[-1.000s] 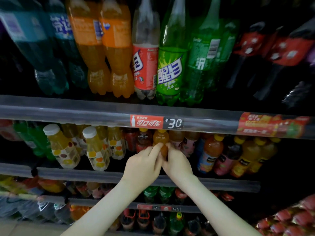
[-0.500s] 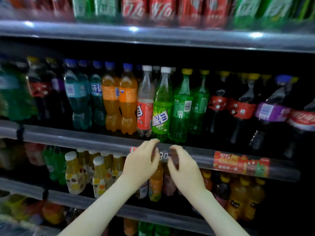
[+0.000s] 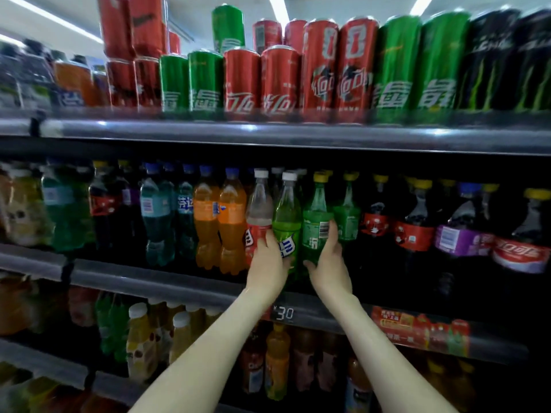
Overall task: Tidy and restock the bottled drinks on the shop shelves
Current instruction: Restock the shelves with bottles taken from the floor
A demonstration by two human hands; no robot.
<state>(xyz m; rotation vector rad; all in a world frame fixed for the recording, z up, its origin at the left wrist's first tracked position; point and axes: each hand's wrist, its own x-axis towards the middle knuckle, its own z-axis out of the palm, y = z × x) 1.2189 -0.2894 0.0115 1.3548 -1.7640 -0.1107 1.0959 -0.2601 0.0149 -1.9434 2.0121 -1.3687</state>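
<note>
On the middle shelf stands a row of large soda bottles. My left hand (image 3: 268,262) grips the lower part of a light-green bottle (image 3: 286,213) with a white cap, its fingers reaching between it and the clear red-labelled bottle (image 3: 258,204) on its left. My right hand (image 3: 326,257) holds the neighbouring dark-green bottle (image 3: 316,217), thumb on its left side and fingers round its barcode label. Both bottles are upright on the shelf.
Orange soda bottles (image 3: 219,222) and blue ones stand to the left, dark cola bottles (image 3: 414,234) to the right. Red, green and black cans (image 3: 241,81) fill the top shelf. Below the shelf rail (image 3: 179,281) with a price tag (image 3: 283,313) stand small juice bottles (image 3: 138,344).
Both hands rose from the small bottles on the lower shelf, past the price rail, to the large green bottles on the middle shelf. The view tilted upward.
</note>
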